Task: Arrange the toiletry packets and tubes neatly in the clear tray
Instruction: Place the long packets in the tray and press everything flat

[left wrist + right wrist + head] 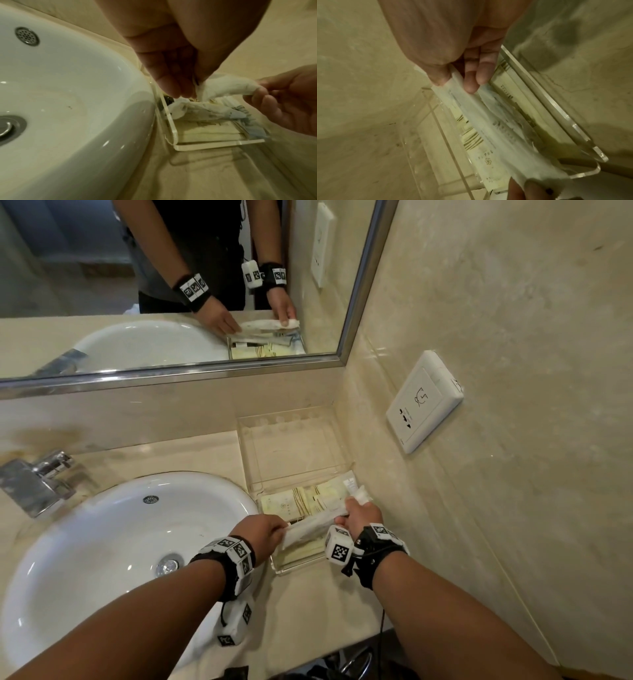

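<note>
A: What are the hands holding at lower centre of the head view?
B: The left hand (263,534) is pinching the left end of a long white packet (317,525), thumb against fingertips; the right hand (363,517) is pinching the right end between thumb and fingers (471,81); the packet is stretching between them just above the clear tray (298,567).

A: And where is the tray lying?
B: It is sitting on the beige surface (191,455), right of centre, beside the white sink (102,542) and near the wall; its near compartment is holding cream packets with gold stripes (291,503); in the left wrist view another white packet with blue print (214,112) is lying across them, under the held one; a faucet (37,477) is standing at the left edge; a wall socket (424,402) is showing at the right.
</note>
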The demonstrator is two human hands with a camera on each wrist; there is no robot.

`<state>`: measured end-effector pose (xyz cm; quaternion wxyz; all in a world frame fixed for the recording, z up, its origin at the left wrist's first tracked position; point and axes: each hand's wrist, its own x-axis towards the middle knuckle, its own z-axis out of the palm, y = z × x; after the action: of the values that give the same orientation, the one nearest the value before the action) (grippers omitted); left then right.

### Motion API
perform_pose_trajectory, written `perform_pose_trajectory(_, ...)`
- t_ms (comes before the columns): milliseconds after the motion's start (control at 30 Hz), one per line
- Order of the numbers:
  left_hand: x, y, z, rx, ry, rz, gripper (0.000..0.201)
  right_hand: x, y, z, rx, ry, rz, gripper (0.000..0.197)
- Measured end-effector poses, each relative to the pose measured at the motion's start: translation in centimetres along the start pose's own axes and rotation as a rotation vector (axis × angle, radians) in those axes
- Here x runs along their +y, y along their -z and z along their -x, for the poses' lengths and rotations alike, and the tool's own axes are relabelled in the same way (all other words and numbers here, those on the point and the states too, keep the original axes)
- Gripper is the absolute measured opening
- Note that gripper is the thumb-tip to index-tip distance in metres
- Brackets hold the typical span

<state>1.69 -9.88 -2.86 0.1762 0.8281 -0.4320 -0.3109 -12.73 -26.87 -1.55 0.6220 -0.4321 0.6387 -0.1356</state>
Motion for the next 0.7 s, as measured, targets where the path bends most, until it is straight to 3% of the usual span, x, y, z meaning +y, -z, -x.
perform_pose_trajectory(167, 0.2, 0.1, 0.2, -0.085, 0.01, -0.002, 0.031, 0.5, 0.1, 0.0, -0.012, -0.039, -0.006, 0.017)
perform_pose_trajectory(333, 0.6, -0.7, 0.0, -0.114, 0.02, -0.133, 0.029, 0.8, 0.4, 0.1, -0.036, -0.027, 0.042, 0.028)
perform_pose_trajectory(467, 1.2, -1.0, -0.1, -0.186, -0.002, -0.327, 0.037, 0.8, 0.9, -0.3, 0.04, 0.064, 0.205, 0.031)
perform_pose_trajectory(567, 1.4, -1.3, -0.2, -0.189, -0.027, -0.405, 0.042, 1.0, 1.1, -0.2, 0.088, 0.085, 0.362, 0.02)
perform_pose_trajectory(700, 1.4, -1.8, -0.2, -0.163, -0.044, -0.418, 0.043, 2.4, 1.6, -1.2, 0.12, 0.093, 0.505, 0.042)
